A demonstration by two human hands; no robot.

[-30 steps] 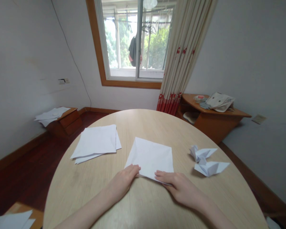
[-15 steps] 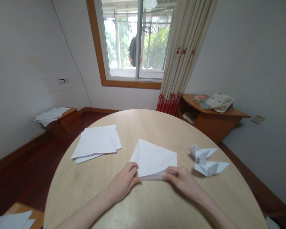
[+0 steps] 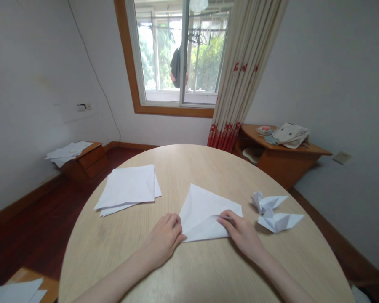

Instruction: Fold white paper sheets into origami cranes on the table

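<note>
A white sheet of paper [image 3: 205, 206] lies on the round wooden table [image 3: 189, 273] in front of me, its near edge folded up into a flap. My left hand [image 3: 167, 235] grips the paper's near left corner between thumb and curled fingers. Pinched in my right hand [image 3: 238, 229] is the raised edge of the flap, toward the paper's right side. The fingertips of that hand partly cover the fold. To the right of it sit two folded paper figures [image 3: 279, 221], close together, with pointed wings.
A stack of white paper sheets [image 3: 129, 185] rests on the table's left part. More paper [image 3: 69, 151] lies on a small wooden cabinet at the left wall, and more [image 3: 15, 290] at the lower left. A corner desk [image 3: 281, 155] with a bag stands beyond the table's right.
The paper has shifted a little to the right. My right hand has moved up and slightly right, bringing the near edge further over the sheet. My left hand stays at the left corner.
</note>
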